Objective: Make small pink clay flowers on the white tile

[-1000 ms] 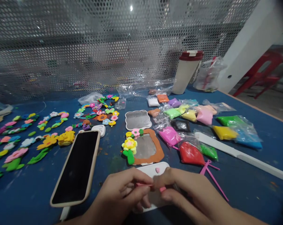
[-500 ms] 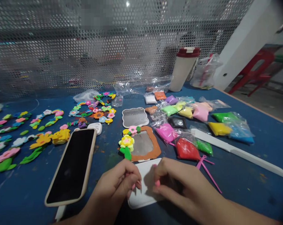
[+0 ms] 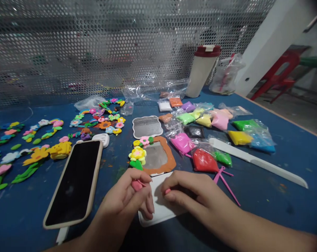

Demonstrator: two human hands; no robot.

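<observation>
A lump of pink clay (image 3: 137,185) rests in the curled fingers of my left hand (image 3: 129,199). My right hand (image 3: 195,192) pinches a small bit of pink clay (image 3: 168,191) between thumb and fingertip. Both hands hover over a white board (image 3: 160,211), which they partly cover. Just beyond it lies a small mirror (image 3: 155,155) edged with brown clay (image 3: 171,154). A yellow clay flower (image 3: 137,155), green leaves and a pink flower (image 3: 145,140) decorate its left side. Behind that is a plain white-rimmed mirror (image 3: 147,126).
A phone (image 3: 74,182) lies to the left, near many clay flower pieces (image 3: 37,155). On the right are bagged clays, including a red one (image 3: 204,160), pink tools (image 3: 228,185) and a white plastic knife (image 3: 258,162). A tumbler (image 3: 202,71) stands behind, before a perforated metal screen (image 3: 95,52).
My left hand has turned and opened a little, so its pink lump shows more. The right hand still pinches its bit of clay. The whole view has shifted slightly.
</observation>
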